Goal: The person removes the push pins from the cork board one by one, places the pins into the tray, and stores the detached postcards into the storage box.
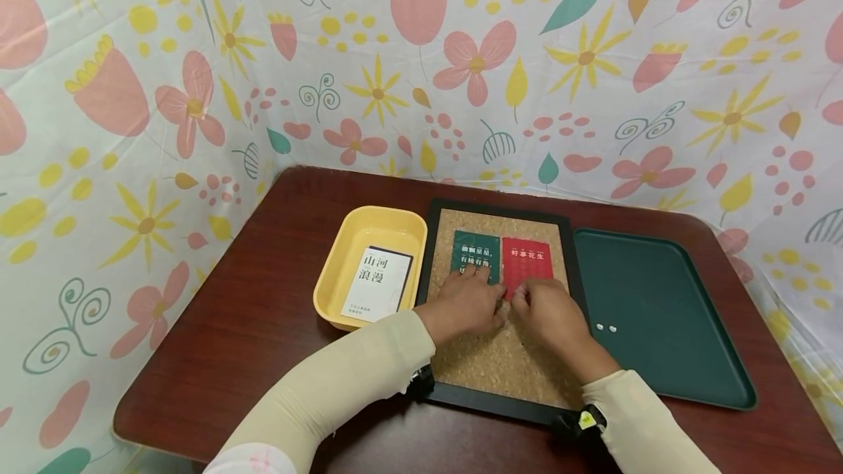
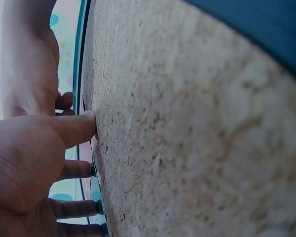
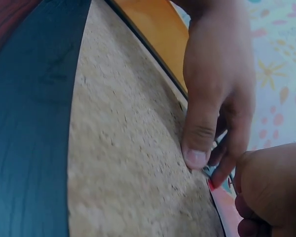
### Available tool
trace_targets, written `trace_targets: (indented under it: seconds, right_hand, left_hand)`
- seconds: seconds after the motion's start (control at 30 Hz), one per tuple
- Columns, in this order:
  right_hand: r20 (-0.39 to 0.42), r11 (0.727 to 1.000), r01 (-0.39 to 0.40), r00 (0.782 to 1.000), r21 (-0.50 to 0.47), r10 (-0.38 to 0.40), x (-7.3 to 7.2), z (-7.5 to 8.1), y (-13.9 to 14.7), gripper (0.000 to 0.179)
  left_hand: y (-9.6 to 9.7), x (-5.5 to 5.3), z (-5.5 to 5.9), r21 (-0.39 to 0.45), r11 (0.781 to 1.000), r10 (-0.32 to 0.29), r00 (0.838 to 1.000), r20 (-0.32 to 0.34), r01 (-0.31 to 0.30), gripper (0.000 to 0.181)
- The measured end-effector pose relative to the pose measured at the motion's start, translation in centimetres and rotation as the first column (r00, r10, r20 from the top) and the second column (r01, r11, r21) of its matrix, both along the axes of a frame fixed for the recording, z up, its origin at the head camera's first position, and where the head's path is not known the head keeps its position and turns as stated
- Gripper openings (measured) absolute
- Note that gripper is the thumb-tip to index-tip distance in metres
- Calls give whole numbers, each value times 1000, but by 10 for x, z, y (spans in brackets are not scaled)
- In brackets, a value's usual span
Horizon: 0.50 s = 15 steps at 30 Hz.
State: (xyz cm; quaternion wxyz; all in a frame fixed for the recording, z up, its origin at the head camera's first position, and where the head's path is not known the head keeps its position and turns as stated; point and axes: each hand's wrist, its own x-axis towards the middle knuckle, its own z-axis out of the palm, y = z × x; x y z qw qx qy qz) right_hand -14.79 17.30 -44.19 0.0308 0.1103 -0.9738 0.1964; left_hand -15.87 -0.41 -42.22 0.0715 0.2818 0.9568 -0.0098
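Note:
A corkboard [image 1: 481, 357] in a black frame lies on the table. On its upper half a green card [image 1: 474, 241] and a red card [image 1: 527, 247], both with white characters, lie side by side. My left hand [image 1: 470, 302] rests on the green card's lower part, fingers extended, its thumb touching the cork in the left wrist view. Beside it, my right hand [image 1: 549, 313] is at the red card's lower left corner with curled fingers. Whether a small thing sits under its fingertips is hidden.
To the left, a yellow tray [image 1: 323, 295] holds a white card [image 1: 375, 291] with dark characters. A dark green tray [image 1: 665, 313] lies to the right, with two small white pieces [image 1: 606, 328] near its left edge. Flowered cloth [image 1: 421, 93] hangs behind the table.

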Motion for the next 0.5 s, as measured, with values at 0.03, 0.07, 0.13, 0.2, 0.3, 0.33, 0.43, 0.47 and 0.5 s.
trace_targets:
  seconds: [0.03,0.07,0.13,0.2,0.3,0.33,0.43,0.47,0.5]
  right_hand:
    - [-9,1000,1,1000,6,-1,0,0,2,27]
    - [-20,1000,1,1000,8,-1,0,0,3,27]
    - [-34,1000,3,999,13,-3,0,0,7,29]
    - [-42,1000,3,999,13,-2,1,0,10,30]
    - [-46,1000,7,999,15,-6,2,1,15,31]
    - [-45,1000,10,999,17,-9,2,1,17,31]
    - [-40,1000,17,999,15,-17,3,3,20,31]
    - [-40,1000,21,999,16,-20,4,3,21,32]
    - [-36,1000,21,999,15,-21,4,4,22,32]
  left_hand:
    - [0,0,0,0,1000,1,1000,0,-1,55]
    - [0,0,0,0,1000,0,1000,0,0,55]
    - [0,0,0,0,1000,0,1000,-3,0,54]
    - [0,0,0,1,1000,-1,1000,-6,1,53]
    - [0,0,0,2,1000,-2,1000,-8,3,52]
    - [0,0,0,2,1000,-4,1000,-7,4,53]
    - [0,-1,0,7,1000,-3,1000,2,3,54]
    - [0,-1,0,10,1000,-3,1000,5,3,54]
    - [0,-1,0,11,1000,-3,1000,6,3,54]
